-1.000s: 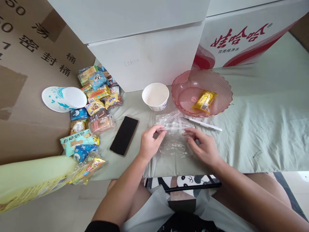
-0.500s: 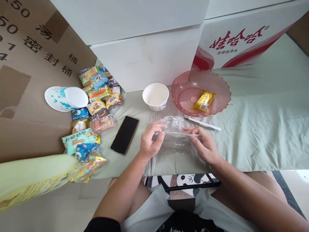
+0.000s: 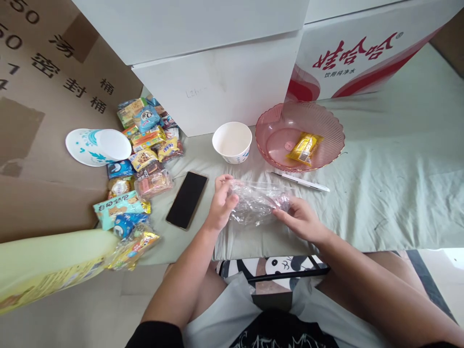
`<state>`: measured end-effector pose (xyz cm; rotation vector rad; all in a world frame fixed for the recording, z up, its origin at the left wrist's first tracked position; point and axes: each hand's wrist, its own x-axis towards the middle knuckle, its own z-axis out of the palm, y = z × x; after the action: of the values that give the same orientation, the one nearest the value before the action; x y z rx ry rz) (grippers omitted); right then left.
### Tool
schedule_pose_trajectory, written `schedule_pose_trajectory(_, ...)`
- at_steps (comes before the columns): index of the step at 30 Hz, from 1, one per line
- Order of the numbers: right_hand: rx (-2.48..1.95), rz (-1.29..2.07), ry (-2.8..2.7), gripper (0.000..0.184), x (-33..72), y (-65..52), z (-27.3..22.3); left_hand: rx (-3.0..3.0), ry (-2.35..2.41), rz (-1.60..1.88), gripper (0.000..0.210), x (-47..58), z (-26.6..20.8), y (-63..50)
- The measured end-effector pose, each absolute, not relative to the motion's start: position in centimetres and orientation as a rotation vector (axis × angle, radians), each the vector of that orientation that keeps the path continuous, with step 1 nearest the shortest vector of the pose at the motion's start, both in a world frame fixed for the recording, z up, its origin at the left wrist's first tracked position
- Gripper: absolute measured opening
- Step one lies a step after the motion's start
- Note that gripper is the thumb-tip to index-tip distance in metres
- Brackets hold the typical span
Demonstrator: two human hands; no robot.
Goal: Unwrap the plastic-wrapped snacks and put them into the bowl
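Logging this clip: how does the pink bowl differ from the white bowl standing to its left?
Colour: the pink bowl is see-through, while the white bowl is opaque with blue print on its side.
Size: the pink bowl is clearly wider than the white bowl.
Rim: the pink bowl's is scalloped, the white bowl's smooth.
Shared: both stand open side up on the pale green cloth.

Left grip [image 3: 224, 199] faces right grip [image 3: 299, 218], fingers [image 3: 221, 181] bent, both forearms [image 3: 192, 263] angled inward.
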<state>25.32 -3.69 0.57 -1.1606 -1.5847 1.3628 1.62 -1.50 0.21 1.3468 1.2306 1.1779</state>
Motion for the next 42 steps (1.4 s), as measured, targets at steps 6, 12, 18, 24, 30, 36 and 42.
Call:
schedule_pose_trajectory(6, -1.174, 1.400, -1.493, 0.046, 25.3, -3.8, 0.3, 1.387, 1.178, 0.921, 0.035, 1.7, 0.7, -1.7)
schedule_pose_trajectory(12, -1.150, 1.543, -1.343, 0.039, 25.1, -3.6, 0.7, 1.031, 1.114, 0.748, 0.044, 2.0, 1.5, -1.7)
schedule_pose_trajectory(18, -1.101, 1.506, -1.315, 0.032, 25.3, -3.5, 0.5, 0.841, 1.073, 0.854, 0.041, 1.7, 1.7, -1.4)
schedule_pose_trajectory(24, -1.039, 1.458, -1.289, 0.033, 26.7, -3.8, -0.5, 0.805, 0.869, 0.940, 0.036, 1.3, 2.1, -1.1)
schedule_pose_trajectory(30, -1.338, 1.275, -1.392, 0.047, 26.4, -3.5, 0.2, 1.357, 1.164, 0.869, 0.033, 1.9, 1.3, -1.1)
schedule_pose_trajectory(36, -1.568, 0.998, -1.446, 0.036, 25.0, -3.5, 0.2, 1.839, 1.720, 1.212, 0.010, 2.7, 0.2, -1.7)
schedule_pose_trajectory(42, -1.254, 0.981, -1.577, 0.025, 24.2, -4.9, -0.2, 1.677, 1.275, 1.021, 0.046, 4.7, 0.2, -3.8)
